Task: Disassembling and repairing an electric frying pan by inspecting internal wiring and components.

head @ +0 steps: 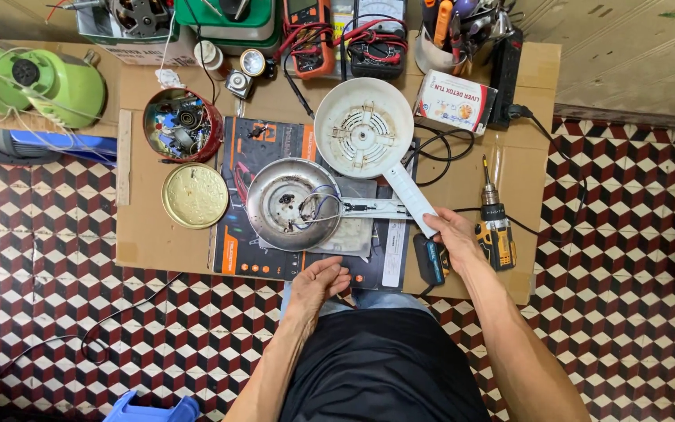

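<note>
Overhead view: the right hand (453, 231) pinches the handle end of a white plastic kettle base cover (363, 127), lifting it off the metal kettle bottom (292, 203) on the tabletop (526, 172). The left hand (318, 283) rests loosely curled, empty, at the near edge. Disassembly seems underway.

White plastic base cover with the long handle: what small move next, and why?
Probably lift the white plastic base cover clear to the right. The right hand already has a grip on its handle end, it lies beside and partly over the round metal kettle body with exposed wires, and the left hand rests free at the cardboard's near edge.
</note>
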